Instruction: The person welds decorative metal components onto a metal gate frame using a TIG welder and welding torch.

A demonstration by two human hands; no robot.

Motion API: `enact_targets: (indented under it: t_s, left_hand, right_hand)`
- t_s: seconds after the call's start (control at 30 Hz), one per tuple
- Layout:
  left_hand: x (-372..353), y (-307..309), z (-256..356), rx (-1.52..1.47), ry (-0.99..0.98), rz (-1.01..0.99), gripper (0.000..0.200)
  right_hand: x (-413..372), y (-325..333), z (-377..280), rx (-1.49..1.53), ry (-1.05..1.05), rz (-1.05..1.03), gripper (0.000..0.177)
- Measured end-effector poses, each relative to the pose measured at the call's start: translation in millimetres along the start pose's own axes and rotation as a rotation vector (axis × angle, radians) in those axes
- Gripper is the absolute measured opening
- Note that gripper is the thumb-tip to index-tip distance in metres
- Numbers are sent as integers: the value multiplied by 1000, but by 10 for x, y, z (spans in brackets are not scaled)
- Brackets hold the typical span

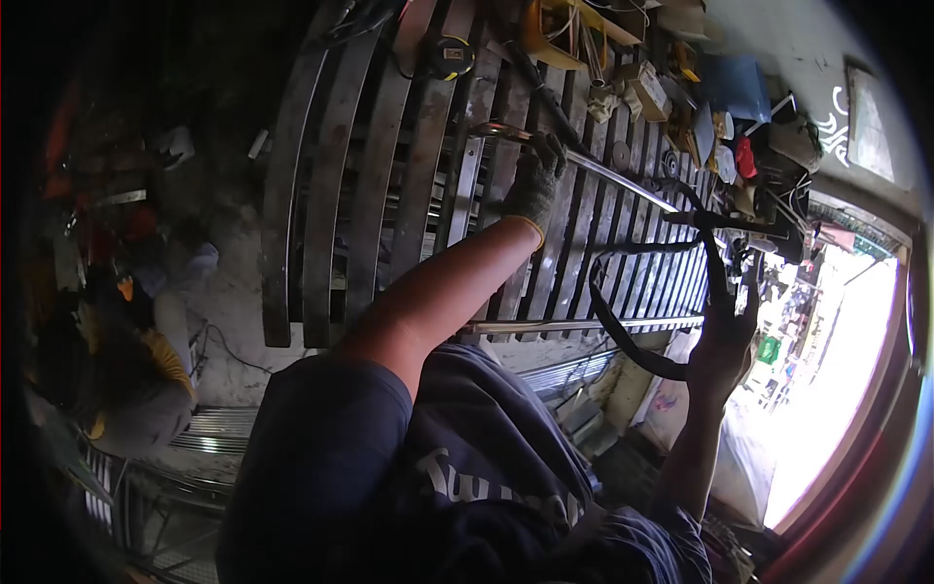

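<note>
My left hand (537, 180), in a grey knit glove with a yellow cuff, is closed around a shiny metal tube (623, 179). This tube has a curved end and lies slantwise over a slatted metal workbench (365, 127). At the right, my bare right hand (722, 346) is in shadow, and a looping black cable (623, 336) comes out of its grip. Dark pieces by its fingertips, near the tube's far end, are too dim to name. A second shiny tube (593, 325) lies along the bench's near edge. Beside my left hand is a flat metal bar (467, 185).
A tape measure (451, 58) sits on the slats. A yellow bin (550, 34), a small box (646, 91) and a blue container (735, 88) crowd the back. Metal lengths (216, 428) lie low at left. A bright doorway (837, 375) opens at right.
</note>
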State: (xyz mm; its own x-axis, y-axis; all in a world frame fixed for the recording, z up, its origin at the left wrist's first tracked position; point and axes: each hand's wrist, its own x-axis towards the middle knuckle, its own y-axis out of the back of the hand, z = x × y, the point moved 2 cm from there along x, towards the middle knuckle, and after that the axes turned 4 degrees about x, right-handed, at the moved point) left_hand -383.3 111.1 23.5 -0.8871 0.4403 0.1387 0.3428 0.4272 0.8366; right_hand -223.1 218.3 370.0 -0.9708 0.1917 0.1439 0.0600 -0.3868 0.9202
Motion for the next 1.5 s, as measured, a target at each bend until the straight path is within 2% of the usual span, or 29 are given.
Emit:
enact_targets:
  t_s: [0.07,0.1,0.17,0.23,0.27,0.37,0.4,0.5,0.53,0.63,0.67,0.8,1.0,1.1,1.2,1.3,1.33,1.37,1.43,1.47,1.5]
  left_hand:
    - [-12,29,-54,4,-9,0,69]
    - [-2,59,-67,5,-11,0,68]
    - [-3,117,-77,84,2,-32,70]
    - [-15,186,-143,80,-26,-48,71]
    - [-12,203,-144,67,-33,-56,70]
    - [30,290,-177,-45,7,-51,68]
    - [67,323,-212,-111,49,51,55]
    - [397,381,-415,-461,-94,-103,38]
    - [494,290,-415,-556,-111,-55,35]
    - [630,213,-330,-404,-113,4,33]
    - [649,241,-318,-422,-124,-58,32]
    - [624,321,-325,-395,-108,-67,26]
    - [600,264,-330,-389,-147,4,28]
    - [607,293,-341,-406,-100,-35,24]
    - [609,318,-359,-430,-101,-79,25]
    - [497,386,-431,-487,-52,14,27]
    - [425,443,-493,-511,-66,50,29]
    - [311,528,-544,-470,-73,86,31]
    - [7,620,-653,-582,-183,129,32]
    - [-175,513,-650,-644,-200,283,34]
    - [-372,394,-649,-705,-217,438,36]
  right_hand:
    - [-390,-159,305,236,-244,-8,59]
    - [-593,-221,434,305,-281,42,63]
    - [-902,-232,587,246,-283,63,69]
    - [-1195,-276,708,381,-509,30,71]
    - [-1308,-299,746,397,-422,129,72]
    - [-1641,-369,917,379,-447,220,74]
    - [-1758,-418,994,385,-436,263,75]
    - [-1978,-378,984,425,-567,240,76]
    - [-2046,-402,1016,378,-590,231,76]
    - [-2212,-440,1104,360,-541,259,76]
    - [-2273,-450,1150,373,-577,219,74]
    - [-2372,-450,1238,467,-505,286,70]
    - [-2523,-488,1369,433,-540,290,69]
    - [-2587,-496,1400,459,-571,272,71]
    - [-2542,-430,1349,443,-514,316,72]
    - [-2532,-396,1340,442,-543,308,73]
    - [-2547,-395,1339,497,-616,280,73]
    - [-2551,-396,1356,468,-582,293,73]
    - [-2564,-420,1384,411,-516,318,73]
    - [-2613,-458,1392,504,-677,227,73]
    - [-2612,-456,1382,511,-669,219,73]
